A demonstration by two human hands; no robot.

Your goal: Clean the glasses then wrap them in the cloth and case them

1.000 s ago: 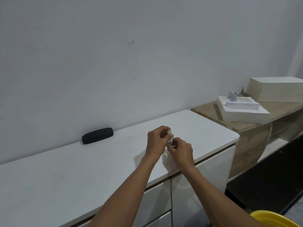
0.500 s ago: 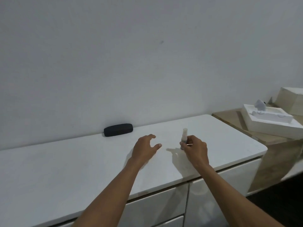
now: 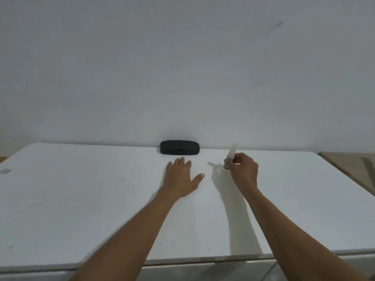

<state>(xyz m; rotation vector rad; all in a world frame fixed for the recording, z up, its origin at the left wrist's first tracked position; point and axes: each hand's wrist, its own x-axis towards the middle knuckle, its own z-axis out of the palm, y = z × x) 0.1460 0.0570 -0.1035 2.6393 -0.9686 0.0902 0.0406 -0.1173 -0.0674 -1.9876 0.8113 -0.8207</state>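
Observation:
A black glasses case (image 3: pixel 180 147) lies shut against the wall at the back of the white cabinet top (image 3: pixel 81 199). My left hand (image 3: pixel 182 177) is spread flat just in front of the case, short of touching it, holding nothing. My right hand (image 3: pixel 243 171) is to the right of it, closed around a small whitish spray bottle (image 3: pixel 230 156) that stands tilted with its base near the cabinet top. No glasses or cloth are visible.
A bare white wall (image 3: pixel 182 67) rises directly behind the cabinet. A wooden surface (image 3: pixel 353 165) adjoins the cabinet at the right edge. A small grey mark (image 3: pixel 5 170) sits at the far left of the top. Drawer fronts (image 3: pixel 203 272) show below the front edge.
My view has swung left, so the case is now centred. My hands parted; the left moved forward toward the case, the right carried the bottle to the case's right.

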